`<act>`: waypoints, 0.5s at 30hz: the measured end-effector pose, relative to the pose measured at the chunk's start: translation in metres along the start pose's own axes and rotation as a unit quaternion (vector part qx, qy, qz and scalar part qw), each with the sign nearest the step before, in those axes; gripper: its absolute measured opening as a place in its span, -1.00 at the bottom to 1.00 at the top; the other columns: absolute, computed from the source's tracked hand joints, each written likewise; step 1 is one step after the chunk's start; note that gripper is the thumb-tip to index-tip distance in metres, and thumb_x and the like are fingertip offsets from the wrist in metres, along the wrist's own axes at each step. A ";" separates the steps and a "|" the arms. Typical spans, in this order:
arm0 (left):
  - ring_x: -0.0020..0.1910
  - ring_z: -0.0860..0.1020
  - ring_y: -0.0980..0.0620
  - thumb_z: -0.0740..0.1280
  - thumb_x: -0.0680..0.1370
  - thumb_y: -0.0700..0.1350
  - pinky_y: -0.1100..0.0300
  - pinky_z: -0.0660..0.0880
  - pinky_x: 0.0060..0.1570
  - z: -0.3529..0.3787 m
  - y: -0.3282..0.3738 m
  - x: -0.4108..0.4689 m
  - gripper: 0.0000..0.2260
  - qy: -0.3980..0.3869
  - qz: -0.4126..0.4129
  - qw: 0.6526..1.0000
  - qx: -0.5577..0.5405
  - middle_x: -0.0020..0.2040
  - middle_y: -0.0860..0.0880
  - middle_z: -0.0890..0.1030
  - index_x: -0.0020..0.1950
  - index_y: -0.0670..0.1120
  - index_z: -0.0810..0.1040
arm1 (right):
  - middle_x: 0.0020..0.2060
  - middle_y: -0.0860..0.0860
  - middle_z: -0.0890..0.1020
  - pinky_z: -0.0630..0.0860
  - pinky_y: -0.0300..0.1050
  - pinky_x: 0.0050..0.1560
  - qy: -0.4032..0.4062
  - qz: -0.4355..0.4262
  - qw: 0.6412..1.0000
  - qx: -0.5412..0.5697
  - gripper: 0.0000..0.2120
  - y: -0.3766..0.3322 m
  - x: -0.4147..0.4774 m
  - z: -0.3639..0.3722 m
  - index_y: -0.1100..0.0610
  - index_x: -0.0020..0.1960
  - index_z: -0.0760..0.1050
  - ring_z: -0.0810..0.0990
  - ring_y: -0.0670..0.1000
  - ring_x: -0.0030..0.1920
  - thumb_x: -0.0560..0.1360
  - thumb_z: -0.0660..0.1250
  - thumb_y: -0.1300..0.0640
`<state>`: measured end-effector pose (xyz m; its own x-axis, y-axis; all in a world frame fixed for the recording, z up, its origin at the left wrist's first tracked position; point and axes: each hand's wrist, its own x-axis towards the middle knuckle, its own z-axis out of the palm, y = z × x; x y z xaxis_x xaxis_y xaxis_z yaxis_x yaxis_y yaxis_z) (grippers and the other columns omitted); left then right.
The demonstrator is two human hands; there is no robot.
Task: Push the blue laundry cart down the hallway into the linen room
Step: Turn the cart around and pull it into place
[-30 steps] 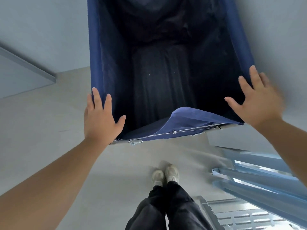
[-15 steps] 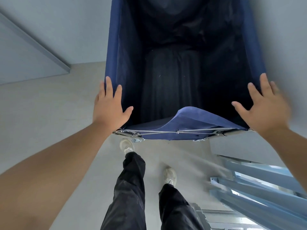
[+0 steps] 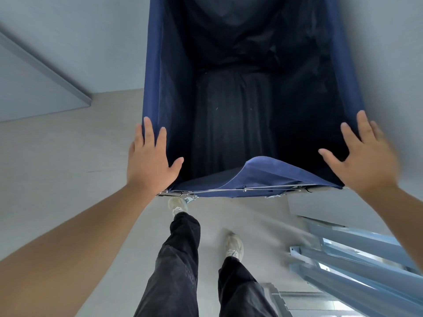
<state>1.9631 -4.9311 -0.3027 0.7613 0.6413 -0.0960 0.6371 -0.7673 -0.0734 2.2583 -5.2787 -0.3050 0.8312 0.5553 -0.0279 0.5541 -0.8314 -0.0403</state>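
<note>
Pressing blue laundry cart (image 3: pixel 155 72) corners: left hand (image 3: pixel 150 165), right hand (image 3: pixel 364 164), fingers spread flat.

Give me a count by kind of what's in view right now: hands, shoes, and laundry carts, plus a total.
Hands: 2, the left hand and the right hand, each flat on a near corner of the cart.
Shoes: 2, the left shoe and the right shoe.
Laundry carts: 1, the blue laundry cart.
Total: 5
</note>
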 end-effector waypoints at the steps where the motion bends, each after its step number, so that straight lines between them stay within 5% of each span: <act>1: 0.57 0.05 -0.33 0.26 0.50 0.28 -0.21 0.32 0.38 0.000 0.000 0.000 -0.25 -0.001 0.001 1.000 -0.002 0.60 -0.29 0.04 0.54 -0.12 0.18 | 0.62 0.07 0.11 0.30 0.30 0.42 0.002 0.001 1.000 0.002 -0.26 0.000 0.000 0.000 0.08 0.53 0.27 0.16 0.23 0.57 0.52 0.12 -0.36; 15: 0.56 0.09 -0.33 0.28 0.50 0.26 -0.22 0.37 0.33 0.001 -0.002 0.000 -0.26 0.003 -0.004 1.000 -0.030 0.60 -0.29 0.08 0.53 -0.14 0.20 | 0.60 0.03 0.16 0.42 0.26 0.33 0.053 -0.004 0.999 0.009 -0.25 0.005 0.001 0.015 0.05 0.48 0.31 0.24 0.21 0.54 0.47 0.14 -0.40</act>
<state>1.9621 -4.9297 -0.3032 0.7566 0.6476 -0.0900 0.6493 -0.7605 -0.0137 2.2614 -5.2821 -0.3203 0.8273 0.5561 0.0792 0.5608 -0.8259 -0.0580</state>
